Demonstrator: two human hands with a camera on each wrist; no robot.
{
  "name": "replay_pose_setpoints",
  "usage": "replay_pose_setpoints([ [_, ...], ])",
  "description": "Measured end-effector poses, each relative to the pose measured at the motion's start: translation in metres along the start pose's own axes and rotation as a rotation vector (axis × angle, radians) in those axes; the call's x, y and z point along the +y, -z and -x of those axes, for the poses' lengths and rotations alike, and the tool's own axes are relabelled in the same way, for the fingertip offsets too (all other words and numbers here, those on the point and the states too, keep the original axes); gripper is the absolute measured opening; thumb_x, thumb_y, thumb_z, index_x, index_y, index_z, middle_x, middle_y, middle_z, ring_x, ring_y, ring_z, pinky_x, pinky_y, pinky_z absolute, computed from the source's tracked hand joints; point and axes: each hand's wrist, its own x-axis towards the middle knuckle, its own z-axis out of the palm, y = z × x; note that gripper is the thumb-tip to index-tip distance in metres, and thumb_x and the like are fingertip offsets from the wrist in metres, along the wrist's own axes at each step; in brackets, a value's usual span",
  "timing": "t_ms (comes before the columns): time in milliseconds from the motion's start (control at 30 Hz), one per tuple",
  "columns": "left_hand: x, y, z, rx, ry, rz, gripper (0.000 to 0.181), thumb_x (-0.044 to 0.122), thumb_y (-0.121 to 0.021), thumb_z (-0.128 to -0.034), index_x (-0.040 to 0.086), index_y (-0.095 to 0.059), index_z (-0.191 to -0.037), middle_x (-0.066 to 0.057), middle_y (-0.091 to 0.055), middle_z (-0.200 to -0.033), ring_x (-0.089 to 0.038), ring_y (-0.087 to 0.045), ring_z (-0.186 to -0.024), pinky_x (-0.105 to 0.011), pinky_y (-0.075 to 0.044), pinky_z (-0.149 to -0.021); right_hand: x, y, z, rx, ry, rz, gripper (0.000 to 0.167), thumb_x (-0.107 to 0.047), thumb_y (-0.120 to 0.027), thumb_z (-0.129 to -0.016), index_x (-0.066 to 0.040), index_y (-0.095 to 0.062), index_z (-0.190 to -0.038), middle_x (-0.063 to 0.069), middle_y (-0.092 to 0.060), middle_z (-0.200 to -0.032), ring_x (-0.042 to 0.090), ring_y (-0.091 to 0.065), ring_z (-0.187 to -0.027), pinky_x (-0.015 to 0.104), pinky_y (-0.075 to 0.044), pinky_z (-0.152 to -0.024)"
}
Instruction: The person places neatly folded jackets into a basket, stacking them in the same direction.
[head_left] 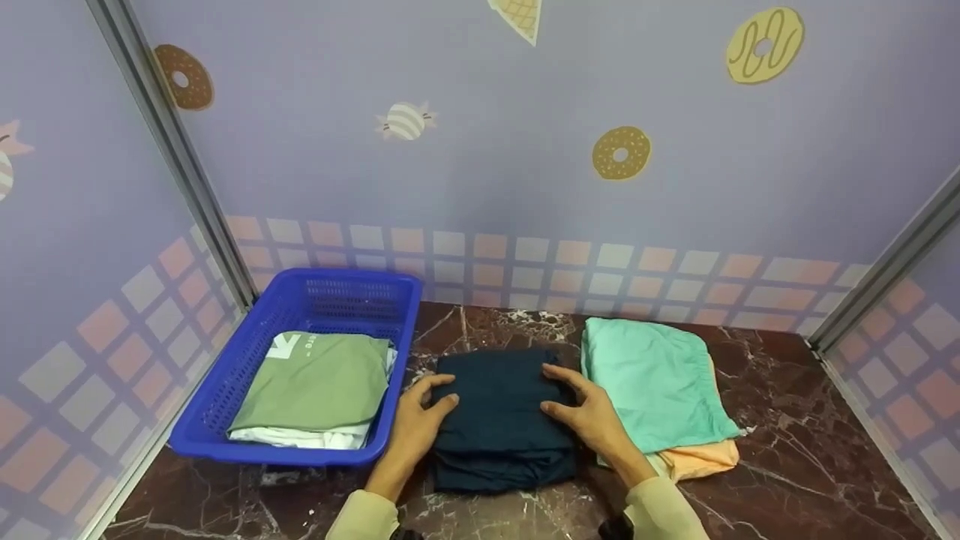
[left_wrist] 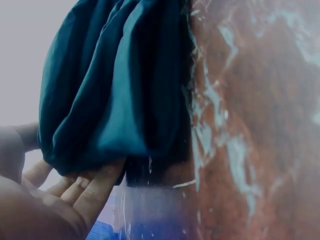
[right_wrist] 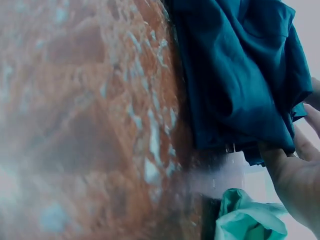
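Head view: a lilac wall [head_left: 487, 180] printed with donuts, sweets and a band of pink and white squares rises behind the counter [head_left: 795, 427], which is dark red marble with pale veins. Next in size is the blue basket [head_left: 206, 446], standing at the counter's left end, its far rim close to the back edge. A mint green garment [head_left: 656, 386] lies folded right of the middle, its top near that same back edge. The navy cloth [head_left: 495, 409], folded into a thick bundle, rests on the middle of the counter, between the basket and the mint green garment and directly between the two hands. Inside the basket is an olive shirt [head_left: 319, 386], laid flat with a white print at its far left corner. The left hand [head_left: 414, 420] is unclenched, thumb and fingers spread against the navy cloth's left side; the left wrist view shows several fingers laid along its folds. The right hand [head_left: 596, 416] is likewise loose and unclenched, fingertips touching the right side, the mint green garment just beyond it. Smaller still, an orange garment [head_left: 701, 461] peeks out under the mint green one, and a strip of white cloth [head_left: 300, 436] shows beneath the olive shirt
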Motion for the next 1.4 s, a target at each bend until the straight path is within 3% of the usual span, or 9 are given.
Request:
replay_pose_setpoints([
  [133,0.012,0.000,0.004,-0.012,0.074,-0.003,0.030,0.013,-0.074,-0.0964,0.007,-0.077,-0.126,-0.008,-0.072,-0.099,-0.019,-0.067,-0.091,-0.035,-0.053,-0.084,-0.006,0.009,0.002,0.017,0.013,0.036,0.055,-0.002,-0.082,-0.092,-0.003,-0.065,-0.144,0.014,-0.065,-0.143,0.034,-0.054,-0.139,0.032,-0.047,-0.108],
  [267,0.024,-0.001,0.005,-0.018,0.115,0.014,0.029,0.012,-0.074,-0.0958,0.007,-0.078,-0.125,0.004,-0.048,-0.068,-0.007,-0.037,-0.056,-0.025,-0.035,-0.057,-0.012,0.020,0.004,0.019,0.029,0.060,0.056,-0.003,-0.083,-0.092,-0.003,-0.065,-0.144,0.014,-0.068,-0.138,0.034,-0.060,-0.133,0.026,-0.052,-0.097],
  [333,0.027,-0.002,0.005,-0.014,0.111,0.000,0.030,0.011,-0.075,-0.0956,0.007,-0.077,-0.125,0.004,-0.048,-0.068,-0.007,-0.036,-0.054,-0.025,-0.033,-0.055,-0.014,0.023,0.005,0.015,0.028,0.065,0.056,-0.003,-0.083,-0.092,-0.003,-0.065,-0.145,0.014,-0.068,-0.138,0.035,-0.061,-0.131,0.026,-0.053,-0.094],
  [567,0.034,-0.004,0.002,0.023,0.054,-0.112,0.033,0.010,-0.078,-0.0938,0.013,-0.075,-0.127,-0.003,-0.072,-0.087,-0.020,-0.061,-0.088,-0.038,-0.048,-0.079,-0.020,0.027,0.007,0.041,0.029,0.100,0.057,-0.004,-0.083,-0.091,-0.009,-0.066,-0.145,0.011,-0.069,-0.137,0.033,-0.063,-0.128,0.028,-0.054,-0.092],
  [800,0.043,0.003,-0.004,0.008,-0.049,-0.125,0.046,0.009,-0.079,-0.0917,0.015,-0.071,-0.136,-0.011,-0.073,-0.107,-0.011,-0.061,-0.064,-0.029,-0.050,-0.062,-0.028,0.027,0.005,0.049,0.082,0.066,0.057,-0.002,-0.082,-0.092,-0.008,-0.064,-0.146,0.016,-0.065,-0.142,0.034,-0.070,-0.113,0.028,-0.056,-0.085],
  [1033,0.046,0.009,-0.008,-0.080,-0.063,0.012,0.070,0.001,-0.077,-0.0915,0.016,-0.056,-0.156,-0.028,-0.056,-0.141,-0.006,-0.042,-0.053,-0.023,-0.039,-0.055,-0.035,0.025,0.004,0.067,0.153,0.068,0.062,0.001,-0.082,-0.091,-0.005,-0.061,-0.149,0.014,-0.058,-0.151,0.033,-0.062,-0.129,0.026,-0.053,-0.096],
  [1200,0.043,0.013,-0.009,-0.190,-0.085,0.138,0.081,-0.007,-0.073,-0.0912,0.016,-0.045,-0.164,-0.026,-0.044,-0.157,-0.007,-0.028,-0.054,-0.021,-0.034,-0.053,-0.037,0.024,0.006,0.068,0.151,-0.009,0.069,0.000,-0.083,-0.091,-0.008,-0.057,-0.154,0.015,-0.051,-0.158,0.031,-0.057,-0.136,0.029,-0.052,-0.101],
  [1267,0.042,0.016,-0.010,-0.231,-0.107,0.164,0.084,-0.008,-0.073,-0.0916,0.018,-0.042,-0.165,-0.023,-0.041,-0.161,-0.008,-0.028,-0.053,-0.021,-0.033,-0.051,-0.039,0.024,0.007,0.068,0.096,-0.092,0.073,-0.001,-0.083,-0.091,-0.012,-0.054,-0.157,0.013,-0.050,-0.158,0.032,-0.062,-0.130,0.035,-0.058,-0.094],
  [1400,0.042,0.019,-0.010,-0.293,-0.147,0.198,0.086,-0.008,-0.071,-0.0927,0.021,-0.038,-0.167,-0.016,-0.036,-0.167,-0.011,-0.053,-0.062,-0.022,-0.040,-0.052,-0.043,0.024,0.007,0.067,0.006,-0.226,0.081,0.001,-0.082,-0.091,-0.018,-0.047,-0.162,0.009,-0.042,-0.164,0.037,-0.064,-0.124,0.044,-0.061,-0.087],
])
